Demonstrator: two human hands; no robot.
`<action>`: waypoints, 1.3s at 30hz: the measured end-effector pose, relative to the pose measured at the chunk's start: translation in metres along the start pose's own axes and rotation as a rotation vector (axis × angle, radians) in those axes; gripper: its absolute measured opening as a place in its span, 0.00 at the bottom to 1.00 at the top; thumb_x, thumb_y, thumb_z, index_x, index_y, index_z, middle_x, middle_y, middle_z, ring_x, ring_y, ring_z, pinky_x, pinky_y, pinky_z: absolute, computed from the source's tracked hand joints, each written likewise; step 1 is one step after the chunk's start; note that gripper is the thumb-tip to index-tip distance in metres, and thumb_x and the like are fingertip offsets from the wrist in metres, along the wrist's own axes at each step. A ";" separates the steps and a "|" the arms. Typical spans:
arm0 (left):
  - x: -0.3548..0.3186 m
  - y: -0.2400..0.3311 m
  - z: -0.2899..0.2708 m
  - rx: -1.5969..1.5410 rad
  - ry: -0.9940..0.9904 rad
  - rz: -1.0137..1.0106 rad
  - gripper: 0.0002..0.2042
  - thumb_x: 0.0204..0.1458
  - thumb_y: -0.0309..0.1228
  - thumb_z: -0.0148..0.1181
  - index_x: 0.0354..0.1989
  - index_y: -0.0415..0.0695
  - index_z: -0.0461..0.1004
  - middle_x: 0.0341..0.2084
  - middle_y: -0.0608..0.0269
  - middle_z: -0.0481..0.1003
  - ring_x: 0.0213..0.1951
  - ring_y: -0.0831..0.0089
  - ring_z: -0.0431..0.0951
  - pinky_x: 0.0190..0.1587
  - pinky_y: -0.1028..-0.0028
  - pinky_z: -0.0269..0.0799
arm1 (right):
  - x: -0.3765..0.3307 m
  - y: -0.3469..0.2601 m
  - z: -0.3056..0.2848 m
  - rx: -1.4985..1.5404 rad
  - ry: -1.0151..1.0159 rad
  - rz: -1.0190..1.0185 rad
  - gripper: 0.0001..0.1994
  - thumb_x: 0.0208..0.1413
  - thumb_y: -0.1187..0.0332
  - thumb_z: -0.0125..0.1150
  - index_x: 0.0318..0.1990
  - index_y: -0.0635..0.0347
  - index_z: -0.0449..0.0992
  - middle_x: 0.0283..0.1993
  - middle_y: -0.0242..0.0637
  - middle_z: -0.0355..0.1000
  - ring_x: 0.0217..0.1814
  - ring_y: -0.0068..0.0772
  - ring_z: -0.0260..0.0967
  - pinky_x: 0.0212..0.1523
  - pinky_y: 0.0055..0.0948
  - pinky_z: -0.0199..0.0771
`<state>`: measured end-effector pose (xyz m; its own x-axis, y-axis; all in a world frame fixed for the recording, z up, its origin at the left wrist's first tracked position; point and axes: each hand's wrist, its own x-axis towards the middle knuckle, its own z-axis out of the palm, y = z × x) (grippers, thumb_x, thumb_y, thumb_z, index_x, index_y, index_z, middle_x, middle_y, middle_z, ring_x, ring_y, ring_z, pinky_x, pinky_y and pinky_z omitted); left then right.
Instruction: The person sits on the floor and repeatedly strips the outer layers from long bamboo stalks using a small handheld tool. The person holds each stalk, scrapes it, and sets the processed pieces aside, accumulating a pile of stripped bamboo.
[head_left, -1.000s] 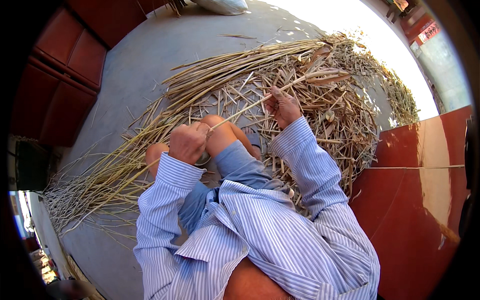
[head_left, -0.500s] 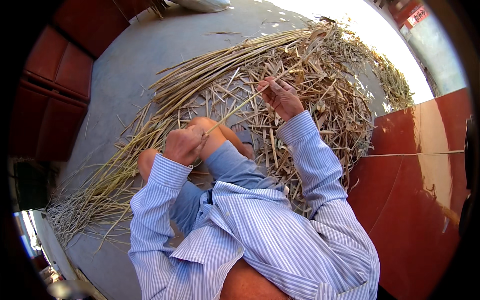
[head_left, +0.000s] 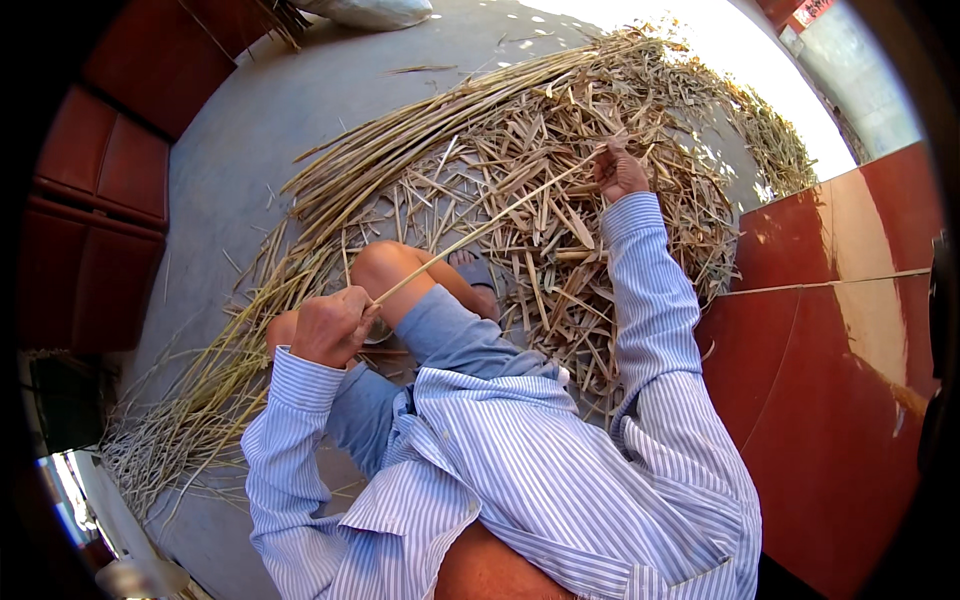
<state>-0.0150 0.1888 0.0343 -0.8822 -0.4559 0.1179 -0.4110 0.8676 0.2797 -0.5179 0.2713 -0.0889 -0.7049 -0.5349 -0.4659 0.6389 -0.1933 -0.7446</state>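
A long, thin, pale dry stalk [head_left: 480, 229] stretches on a slant between my two hands, above my knees and the litter on the floor. My left hand [head_left: 332, 325] is closed around its near end, by my left knee. Farther off to the right, my right hand [head_left: 622, 172] pinches the stalk close to its far end, over a heap of dry leaf sheaths [head_left: 565, 265]. Beyond my knees lies a long bundle of similar stalks [head_left: 420, 130], its wispy tips [head_left: 165, 435] fanning out at the lower left.
Dark red cabinets [head_left: 105, 165] stand along the left side. A glossy red panel [head_left: 800, 350] rises close on the right. At the top, a pale sack [head_left: 375, 12] rests on the grey floor [head_left: 235, 160]. My sandalled foot [head_left: 472, 268] is beside the heap.
My right hand has moved outward along the stalk, up and to the right. My left hand has shifted slightly left and down, so more stalk shows between the hands.
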 end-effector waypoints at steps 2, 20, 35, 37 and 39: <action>-0.003 0.001 0.000 0.026 -0.031 -0.005 0.09 0.51 0.34 0.62 0.26 0.43 0.73 0.21 0.55 0.74 0.24 0.56 0.77 0.25 0.62 0.71 | 0.006 -0.018 -0.006 -0.001 0.038 0.024 0.09 0.60 0.61 0.59 0.35 0.57 0.74 0.29 0.32 0.75 0.31 0.24 0.75 0.26 0.23 0.78; -0.013 -0.002 -0.017 -0.102 -0.018 -0.148 0.07 0.46 0.30 0.65 0.29 0.40 0.75 0.22 0.54 0.75 0.24 0.57 0.76 0.26 0.67 0.71 | -0.083 0.023 0.044 -0.392 -0.487 0.136 0.10 0.59 0.60 0.60 0.38 0.57 0.75 0.32 0.33 0.78 0.31 0.23 0.77 0.30 0.20 0.74; 0.033 0.000 0.017 -0.529 0.197 -0.276 0.06 0.53 0.25 0.63 0.28 0.35 0.74 0.18 0.64 0.73 0.22 0.81 0.70 0.25 0.78 0.66 | -0.123 0.066 0.067 0.077 -0.741 -0.042 0.11 0.59 0.69 0.59 0.47 0.64 0.74 0.42 0.44 0.78 0.43 0.36 0.78 0.40 0.30 0.83; 0.029 -0.005 0.013 -0.579 0.158 -0.280 0.06 0.53 0.25 0.63 0.28 0.35 0.75 0.19 0.64 0.73 0.22 0.81 0.70 0.25 0.79 0.66 | -0.127 0.060 0.071 0.136 -0.809 -0.049 0.13 0.60 0.70 0.58 0.49 0.65 0.72 0.44 0.45 0.77 0.46 0.38 0.77 0.43 0.32 0.83; 0.024 -0.011 0.010 -0.589 0.119 -0.266 0.07 0.53 0.25 0.63 0.28 0.35 0.75 0.19 0.64 0.73 0.22 0.81 0.69 0.25 0.79 0.65 | -0.123 0.051 0.069 0.210 -0.868 -0.053 0.14 0.60 0.71 0.57 0.52 0.66 0.71 0.46 0.46 0.76 0.48 0.39 0.77 0.45 0.33 0.82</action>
<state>-0.0338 0.1708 0.0243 -0.7227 -0.6878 0.0680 -0.3871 0.4843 0.7846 -0.3771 0.2706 -0.0364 -0.3082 -0.9385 0.1557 0.7153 -0.3365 -0.6125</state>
